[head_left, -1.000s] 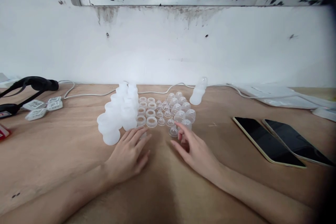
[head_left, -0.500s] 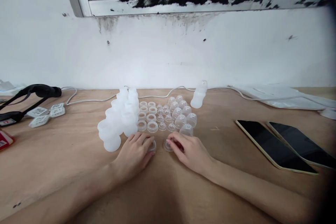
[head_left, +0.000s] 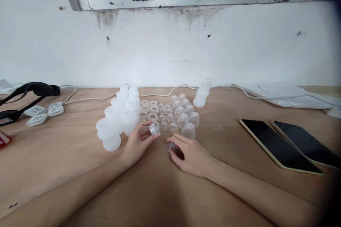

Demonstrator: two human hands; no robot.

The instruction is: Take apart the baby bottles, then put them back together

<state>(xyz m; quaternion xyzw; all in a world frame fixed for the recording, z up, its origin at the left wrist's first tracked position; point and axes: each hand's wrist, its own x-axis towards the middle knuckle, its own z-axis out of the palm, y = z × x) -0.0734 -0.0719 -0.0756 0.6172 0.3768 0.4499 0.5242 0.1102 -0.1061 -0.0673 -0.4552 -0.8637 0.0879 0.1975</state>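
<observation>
In the head view, my left hand (head_left: pixel 135 147) pinches a translucent screw ring (head_left: pixel 155 129) between thumb and fingers, tilted and lifted off the table. My right hand (head_left: pixel 194 156) is low on the tabletop with its fingers closed round a clear bottle nipple (head_left: pixel 171 148). Just beyond my hands stand rows of parts: frosted bottle bodies (head_left: pixel 112 142) at the left, more rings (head_left: pixel 152 116), small clear nipples (head_left: pixel 173 126), and domed clear caps (head_left: pixel 188 131) at the right. The nearest rings are partly hidden behind my left hand.
An assembled bottle (head_left: pixel 203 94) stands near the wall, by a white cable (head_left: pixel 170 95). Two phones (head_left: pixel 279 145) lie at the right, with a plastic bag (head_left: pixel 287 95) behind. At the left are a black strap-like device (head_left: pixel 39 88) and white labelled pieces (head_left: pixel 37 118).
My left hand has raised the ring off the table and turned it on its side. My right hand now grips the nipple, which is tilted; its position has barely shifted.
</observation>
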